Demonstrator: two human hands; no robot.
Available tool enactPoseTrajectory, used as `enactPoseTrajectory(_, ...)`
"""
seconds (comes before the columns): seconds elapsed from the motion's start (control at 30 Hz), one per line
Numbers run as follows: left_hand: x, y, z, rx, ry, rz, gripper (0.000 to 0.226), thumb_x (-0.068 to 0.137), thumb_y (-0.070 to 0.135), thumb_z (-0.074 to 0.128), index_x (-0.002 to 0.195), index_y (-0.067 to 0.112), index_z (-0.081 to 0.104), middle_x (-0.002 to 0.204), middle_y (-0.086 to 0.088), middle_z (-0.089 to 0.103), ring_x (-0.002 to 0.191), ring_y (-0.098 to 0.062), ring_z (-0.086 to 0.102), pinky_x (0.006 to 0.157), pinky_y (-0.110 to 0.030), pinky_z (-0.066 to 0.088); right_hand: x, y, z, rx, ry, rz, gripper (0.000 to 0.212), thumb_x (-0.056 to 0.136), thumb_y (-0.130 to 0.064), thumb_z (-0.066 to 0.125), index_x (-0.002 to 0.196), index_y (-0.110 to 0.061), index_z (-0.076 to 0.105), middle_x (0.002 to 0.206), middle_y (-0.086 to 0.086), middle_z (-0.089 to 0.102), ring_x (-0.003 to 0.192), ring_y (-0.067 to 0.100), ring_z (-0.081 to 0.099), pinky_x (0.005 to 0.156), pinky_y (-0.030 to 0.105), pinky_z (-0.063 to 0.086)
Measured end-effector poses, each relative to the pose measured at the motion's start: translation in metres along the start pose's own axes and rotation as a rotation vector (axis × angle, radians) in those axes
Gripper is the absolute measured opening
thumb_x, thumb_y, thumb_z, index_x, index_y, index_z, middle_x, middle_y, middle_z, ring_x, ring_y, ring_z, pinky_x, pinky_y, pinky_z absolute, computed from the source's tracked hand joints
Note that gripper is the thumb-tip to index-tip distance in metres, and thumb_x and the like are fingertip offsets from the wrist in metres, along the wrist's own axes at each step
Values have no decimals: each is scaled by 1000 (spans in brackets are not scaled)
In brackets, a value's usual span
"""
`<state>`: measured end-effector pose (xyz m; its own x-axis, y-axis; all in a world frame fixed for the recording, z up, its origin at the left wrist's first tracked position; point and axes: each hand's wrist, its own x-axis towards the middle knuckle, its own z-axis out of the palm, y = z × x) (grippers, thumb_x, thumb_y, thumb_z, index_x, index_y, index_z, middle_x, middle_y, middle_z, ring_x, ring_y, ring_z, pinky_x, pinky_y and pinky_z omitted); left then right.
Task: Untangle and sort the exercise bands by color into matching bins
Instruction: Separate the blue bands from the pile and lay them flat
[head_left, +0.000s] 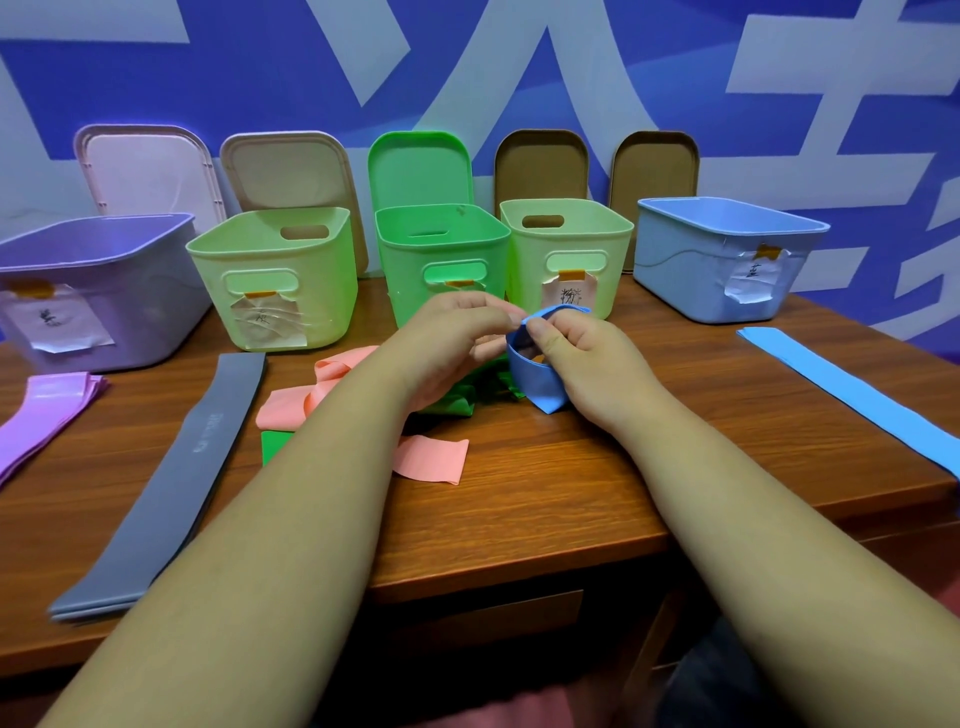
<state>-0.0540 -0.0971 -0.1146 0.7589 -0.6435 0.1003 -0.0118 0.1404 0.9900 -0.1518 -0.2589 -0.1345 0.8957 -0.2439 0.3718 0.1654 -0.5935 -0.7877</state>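
My left hand (447, 338) and my right hand (582, 358) both pinch a looped blue band (535, 379) above the middle of the wooden table (545, 499). Under my hands lies a tangle of a pink band (431, 457) and a green band (452, 402). A grey band (176, 478) lies flat on the left, purple bands (47, 415) at the far left, and a long blue band (852, 395) on the right. Five labelled bins stand behind: purple bin (98, 260), pale green bin (270, 249), green bin (441, 234), second pale green bin (571, 218), blue bin (727, 234).
Several lids (291, 166) lean against the blue and white wall behind the bins. The table's front edge runs under my forearms, and its right edge falls away past the long blue band.
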Motion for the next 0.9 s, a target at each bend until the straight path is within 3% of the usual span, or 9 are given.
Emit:
enactPoseTrajectory(0.1,0,0,1,-4,5,-4,24,97,-5,58,118,-13,67,122,-30,72,116,-29,73,104,-31,57,1,1,1,-8,6,-2,31,111,-38,53,99,-23,77,94,-8,74,85,1,63,63,12,41)
enactPoseTrajectory(0.27,-3,2,3,12,-2,-3,20,97,-5,58,113,-8,70,120,-28,73,116,-27,73,103,-30,57,1,0,1,-23,8,-13,32,111,-37,53,92,-24,75,84,-12,70,75,-7,58,61,9,38)
enactPoseTrajectory(0.57,-3,3,3,38,7,-11,23,96,-4,59,115,-13,68,120,-30,72,116,-31,73,102,-32,58,0,-2,2,25,8,0,34,112,-34,53,101,-15,79,93,-10,77,78,-11,63,67,5,41)
enactPoseTrajectory(0.9,-2,1,5,187,60,80,8,99,4,63,96,5,71,100,-12,73,98,-16,73,98,-32,61,0,-1,4,-13,63,10,34,105,-32,61,77,-16,69,65,-12,58,63,4,47,59,29,33)
